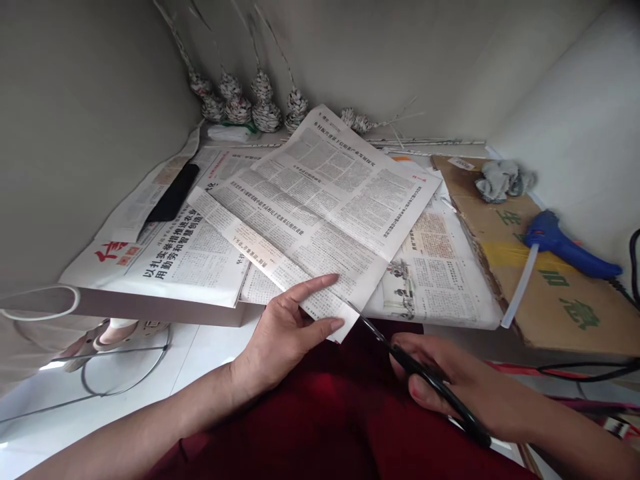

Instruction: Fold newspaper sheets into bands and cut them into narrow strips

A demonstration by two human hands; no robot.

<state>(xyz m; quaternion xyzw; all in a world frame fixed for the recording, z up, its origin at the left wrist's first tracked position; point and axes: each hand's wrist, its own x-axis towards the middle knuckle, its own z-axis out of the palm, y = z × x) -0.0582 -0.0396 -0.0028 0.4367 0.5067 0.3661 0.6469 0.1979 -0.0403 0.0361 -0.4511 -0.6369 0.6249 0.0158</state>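
Observation:
A printed newspaper sheet lies slantwise over other papers, its near corner reaching past the table edge. Along its lower left side runs a folded strip. My left hand pinches that near corner, with the thumb and a finger on top of the paper. In my right hand are black-handled scissors. Their blades meet the sheet's near edge, close to the fold and just right of my left fingers. The palm covers part of the scissors' handles.
Several woven paper gourds stand along the wall. A black phone-like object rests on the left newspapers. To the right, a blue glue gun and a grey crumpled cloth lie on cardboard. A wire-ringed stand is at lower left.

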